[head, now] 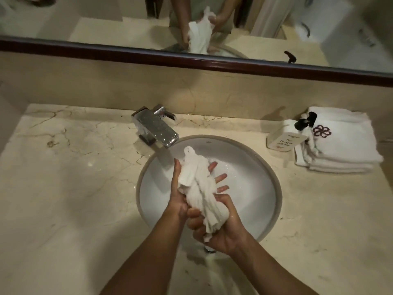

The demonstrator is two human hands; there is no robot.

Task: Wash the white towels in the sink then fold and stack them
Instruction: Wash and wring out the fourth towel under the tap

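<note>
A wet, bunched white towel (200, 188) hangs over the round white sink (255, 199). My left hand (180, 199) lies under its upper half: the towel rests across the palm, the fingers stick out straight and spread on the towel's right side, and the thumb runs up its left edge. My right hand (221, 231) grips the towel's lower end in a closed fist near the basin's front. A stack of folded white towels (340, 150), the top one with a purple flower emblem, sits on the counter at the right.
A chrome faucet (157, 128) stands behind the basin at the left. A white pump bottle (280, 137) stands beside the towel stack. The marble counter (74, 177) spreads to the left, and a framed mirror (127, 24) runs along the back wall.
</note>
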